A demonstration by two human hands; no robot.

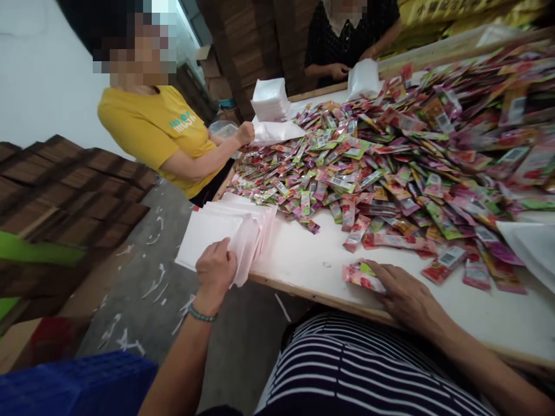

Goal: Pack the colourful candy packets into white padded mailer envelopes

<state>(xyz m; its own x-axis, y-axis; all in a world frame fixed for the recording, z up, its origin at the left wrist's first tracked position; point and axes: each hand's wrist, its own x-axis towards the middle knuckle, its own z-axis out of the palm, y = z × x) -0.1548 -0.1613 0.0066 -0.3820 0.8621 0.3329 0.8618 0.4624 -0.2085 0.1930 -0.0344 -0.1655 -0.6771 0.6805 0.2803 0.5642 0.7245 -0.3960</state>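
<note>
My left hand point(217, 264), with a braided band at the wrist, is closed at the near edge of a fanned stack of white plastic bags point(249, 225) on the table's left corner. Its fingers are bent against the top bag. My right hand point(396, 286) rests low over the table's front edge, its fingers closed on small printed sachets point(362, 276) in pink, red and green. A large heap of similar sachets point(329, 167) spreads over the white tabletop point(299, 248) beyond both hands.
A person in yellow point(160, 133) at the table's left side holds a white bag. Another person point(342, 46) works across the table. More white bags point(269, 99) are piled there. Cartons point(65, 190) stand at left, a blue crate point(82, 384) at lower left. White bags point(531, 245) lie at right.
</note>
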